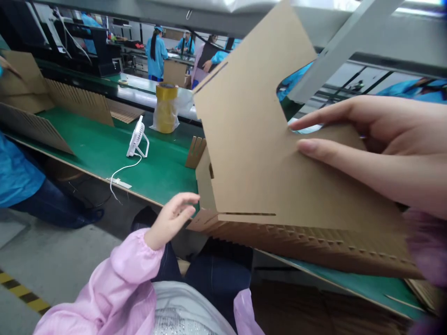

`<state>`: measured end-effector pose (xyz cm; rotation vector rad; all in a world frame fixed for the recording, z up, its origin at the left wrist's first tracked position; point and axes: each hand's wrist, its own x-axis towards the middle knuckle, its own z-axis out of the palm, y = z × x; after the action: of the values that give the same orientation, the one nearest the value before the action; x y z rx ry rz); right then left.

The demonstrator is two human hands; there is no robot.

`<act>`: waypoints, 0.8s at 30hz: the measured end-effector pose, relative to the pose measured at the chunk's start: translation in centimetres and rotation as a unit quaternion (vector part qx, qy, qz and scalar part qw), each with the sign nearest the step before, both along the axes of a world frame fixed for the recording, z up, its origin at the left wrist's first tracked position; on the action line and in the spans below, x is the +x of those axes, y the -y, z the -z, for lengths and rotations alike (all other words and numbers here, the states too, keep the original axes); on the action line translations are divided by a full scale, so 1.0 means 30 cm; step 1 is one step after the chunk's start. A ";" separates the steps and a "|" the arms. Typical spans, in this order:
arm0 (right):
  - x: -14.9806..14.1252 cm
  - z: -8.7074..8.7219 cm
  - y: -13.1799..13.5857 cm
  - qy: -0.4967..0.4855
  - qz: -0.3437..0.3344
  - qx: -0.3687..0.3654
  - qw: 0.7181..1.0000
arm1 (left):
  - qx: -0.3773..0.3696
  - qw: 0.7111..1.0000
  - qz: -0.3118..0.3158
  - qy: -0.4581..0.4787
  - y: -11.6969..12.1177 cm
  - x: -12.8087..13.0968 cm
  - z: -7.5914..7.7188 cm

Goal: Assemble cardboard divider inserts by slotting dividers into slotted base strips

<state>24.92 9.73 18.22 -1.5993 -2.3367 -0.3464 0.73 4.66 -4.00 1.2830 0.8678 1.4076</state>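
A large flat cardboard sheet (244, 139) with slots and a cut-out notch tilts up in front of me. My right hand (380, 149) grips it by the notch edge, thumb on the near face and fingers at the far side. My left hand (174, 216) is beside the lower left corner of the cardboard, fingers bent and apart, holding nothing. Below the sheet runs a row of slotted cardboard pieces (296, 244) along the bench. A small slotted cardboard piece (195, 152) stands left of the sheet.
On the green bench (164, 165) stand a white fan (137, 137) with a cable hanging over the front edge and a roll of yellow tape (166, 107) in plastic. More cardboard dividers (80, 100) stand to the left, by a person in blue (21, 172). A metal post (342, 51) slants at right.
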 end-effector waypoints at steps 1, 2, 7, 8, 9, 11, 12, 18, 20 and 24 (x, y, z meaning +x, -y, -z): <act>-0.007 -0.006 -0.002 0.001 0.013 -0.006 1.000 | -0.017 1.000 0.014 -0.015 0.015 0.019 0.036; -0.024 -0.012 -0.001 0.008 0.028 -0.021 0.999 | -0.027 0.999 0.018 -0.020 0.028 0.039 0.068; -0.168 -0.031 0.017 0.081 0.127 -0.084 0.985 | -0.015 0.999 -0.021 -0.040 0.047 0.099 0.144; -0.191 -0.032 0.021 0.093 0.127 -0.094 0.983 | -0.009 0.999 -0.029 -0.045 0.044 0.102 0.144; -0.209 -0.033 0.025 0.104 0.123 -0.104 0.981 | -0.003 0.998 -0.034 -0.049 0.041 0.103 0.143; -0.232 -0.031 0.030 0.118 0.108 -0.125 0.979 | 0.003 0.998 -0.038 -0.053 0.037 0.103 0.136; -0.239 -0.031 0.031 0.120 0.102 -0.130 0.979 | 0.004 0.998 -0.039 -0.054 0.036 0.102 0.133; -0.269 -0.047 0.032 0.136 0.122 -0.118 0.976 | 0.006 0.998 -0.037 -0.051 0.041 0.106 0.123; -0.281 -0.058 0.030 0.140 0.132 -0.109 0.975 | 0.003 0.998 -0.035 -0.052 0.041 0.106 0.122; -0.299 -0.062 0.021 0.146 0.124 -0.126 0.973 | 0.000 0.998 -0.030 -0.054 0.041 0.105 0.118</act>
<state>15.93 9.09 20.09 -2.1007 -2.4768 -0.3722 3.88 3.42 -7.53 1.3533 0.9860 1.3961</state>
